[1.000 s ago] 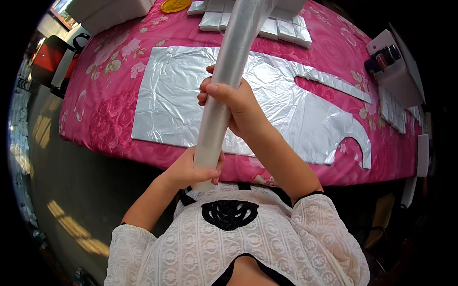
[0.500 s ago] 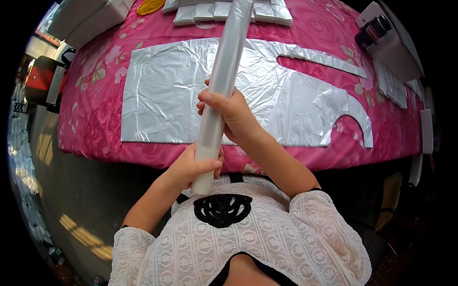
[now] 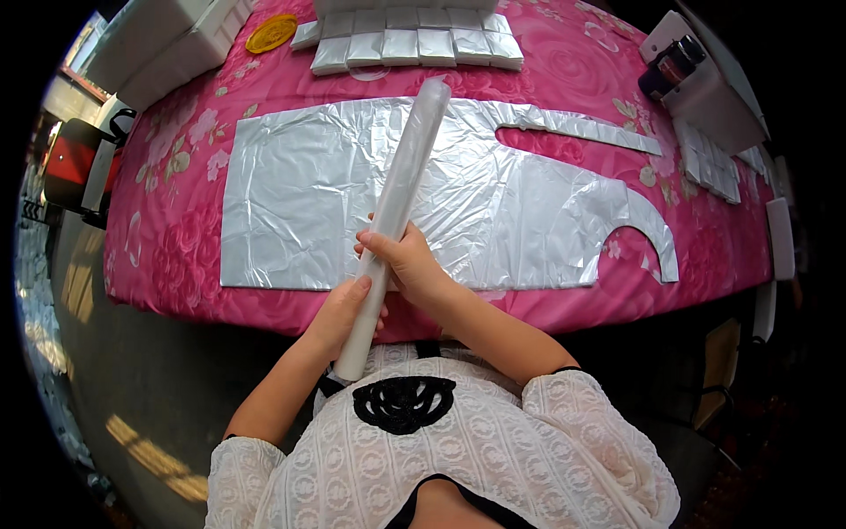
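I hold a long whitish roll of thin plastic film (image 3: pixel 398 198) slanted over the table, its far end up and its near end by my chest. My left hand (image 3: pixel 339 313) grips the roll near its lower end. My right hand (image 3: pixel 407 263) wraps it a little higher. Under the roll a silvery plastic sheet cut to an apron shape (image 3: pixel 291 212) lies flat on the pink flowered tablecloth (image 3: pixel 176 159), with a strap strip and a curved cutout at its right.
A row of small folded silvery packets (image 3: pixel 410 42) lies at the table's far side, beside a yellow disc (image 3: pixel 270 33). White boxes (image 3: pixel 167 44) stand at the far left. A dark bottle (image 3: pixel 667 66) rests on white sheets at the right. A red chair (image 3: pixel 72 163) stands left.
The roll has swung down and away from the camera, so its far end now shows over the sheet. Both hands kept their grip and moved a little toward the table.
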Demonstrator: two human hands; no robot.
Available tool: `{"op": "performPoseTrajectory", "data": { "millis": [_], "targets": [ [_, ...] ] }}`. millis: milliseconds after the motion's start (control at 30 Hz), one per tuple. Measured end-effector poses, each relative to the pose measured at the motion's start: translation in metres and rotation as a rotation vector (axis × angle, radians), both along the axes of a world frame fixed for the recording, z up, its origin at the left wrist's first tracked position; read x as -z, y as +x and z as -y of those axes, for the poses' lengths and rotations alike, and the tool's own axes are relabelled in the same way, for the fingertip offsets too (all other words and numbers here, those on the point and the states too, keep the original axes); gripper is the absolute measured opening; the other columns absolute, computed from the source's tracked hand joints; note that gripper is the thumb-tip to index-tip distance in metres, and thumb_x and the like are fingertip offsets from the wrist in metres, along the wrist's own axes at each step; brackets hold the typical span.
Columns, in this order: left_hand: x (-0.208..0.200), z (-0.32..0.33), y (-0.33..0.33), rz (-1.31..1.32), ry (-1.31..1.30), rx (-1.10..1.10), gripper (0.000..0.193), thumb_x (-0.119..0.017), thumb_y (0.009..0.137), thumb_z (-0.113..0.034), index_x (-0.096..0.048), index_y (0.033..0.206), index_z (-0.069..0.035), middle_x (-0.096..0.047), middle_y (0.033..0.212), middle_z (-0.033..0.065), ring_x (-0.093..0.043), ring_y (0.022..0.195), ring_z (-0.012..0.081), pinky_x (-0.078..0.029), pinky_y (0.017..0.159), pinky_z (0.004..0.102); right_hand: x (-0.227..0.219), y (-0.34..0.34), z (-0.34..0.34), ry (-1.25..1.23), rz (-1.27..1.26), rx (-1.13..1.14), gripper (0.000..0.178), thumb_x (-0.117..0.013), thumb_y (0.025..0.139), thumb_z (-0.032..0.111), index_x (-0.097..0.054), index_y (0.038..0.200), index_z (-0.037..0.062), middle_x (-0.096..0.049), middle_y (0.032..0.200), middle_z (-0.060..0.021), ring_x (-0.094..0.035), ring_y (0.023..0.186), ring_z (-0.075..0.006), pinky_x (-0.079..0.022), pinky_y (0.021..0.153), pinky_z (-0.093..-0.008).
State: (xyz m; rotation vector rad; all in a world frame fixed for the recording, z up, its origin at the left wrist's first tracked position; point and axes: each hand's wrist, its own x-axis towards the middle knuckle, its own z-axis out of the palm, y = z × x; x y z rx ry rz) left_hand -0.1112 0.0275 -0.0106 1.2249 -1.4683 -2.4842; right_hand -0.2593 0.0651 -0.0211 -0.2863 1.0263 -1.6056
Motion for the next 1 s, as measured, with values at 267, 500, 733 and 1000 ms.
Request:
{"op": "performPoseTrajectory", "data": {
  "millis": [267, 500, 733, 1000],
  "targets": [
    [0.007, -0.002, 0.057, 0.125, 0.125, 0.207, 0.047, -0.055, 0.082, -0.045, -0.051, 0.102, -0.002, -0.054, 0.069, 0.0056, -0.052, 0.055, 0.0138, -0.045, 0.051, 0.026, 0.019, -0.128, 0.022, 0.037, -0.232, 0.414, 0.045, -0.061, 0.079, 0.014, -0.04, 0.115, -0.0024, -0.054, 0.093, -0.0064, -0.053, 0.083, -0.0134, -0.045, 0.073, -0.0262],
    [0.0, -0.008, 0.067, 0.151, 0.011, 0.233, 0.027, -0.055, 0.085, -0.024, -0.049, 0.099, -0.001, -0.053, 0.072, 0.0045, -0.052, 0.061, 0.0115, -0.046, 0.057, 0.0262, -0.001, -0.153, 0.007, 0.233, -0.77, -0.038, 0.03, -0.062, 0.08, 0.028, -0.059, 0.098, 0.0043, -0.057, 0.08, 0.0006, -0.049, 0.067, -0.0055, -0.038, 0.058, -0.0188],
    [0.002, -0.007, 0.069, 0.142, 0.032, 0.221, 0.028, -0.056, 0.084, -0.023, -0.049, 0.099, -0.001, -0.054, 0.074, 0.0049, -0.053, 0.062, 0.0116, -0.047, 0.058, 0.0263, -0.007, -0.154, 0.01, 0.196, -0.624, -0.523, 0.021, -0.063, 0.08, 0.026, -0.062, 0.079, 0.005, -0.054, 0.062, 0.0025, -0.048, 0.056, -0.0043, -0.037, 0.053, -0.0188],
    [-0.008, 0.004, 0.075, 0.22, 0.004, 0.3, 0.029, -0.06, 0.08, -0.019, -0.051, 0.1, 0.001, -0.058, 0.076, 0.007, -0.056, 0.065, 0.013, -0.048, 0.061, 0.028, 0.004, -0.187, -0.001, 0.257, -0.774, -0.267, 0.018, -0.062, 0.082, 0.022, -0.062, 0.08, 0.0044, -0.054, 0.065, 0.0027, -0.047, 0.057, -0.0046, -0.038, 0.054, -0.019]
  ]
}}
